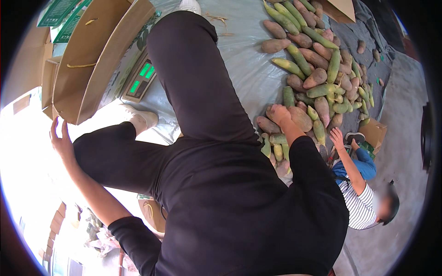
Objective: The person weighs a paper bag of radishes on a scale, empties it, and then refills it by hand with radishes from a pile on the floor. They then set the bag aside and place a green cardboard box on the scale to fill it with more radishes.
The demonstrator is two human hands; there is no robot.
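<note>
Black shirt [248, 198] fills the middle and six o'clock of this head-camera view. At two o'clock, the right hand [279, 113] lies with fingers curled on a pile of root vegetables [317, 77]; whether it grips one, I cannot tell. Just toward three o'clock from that hand sits a plump reddish-brown root [301, 119], blunt and dull-skinned, among longer green ones. It looks stiff and fairly heavy, likely to bruise if dropped, best cradled around its thick middle. At nine o'clock, the left hand [63, 142], fingers parted, meets or nears a cardboard carton's [108, 57] lower corner.
</note>
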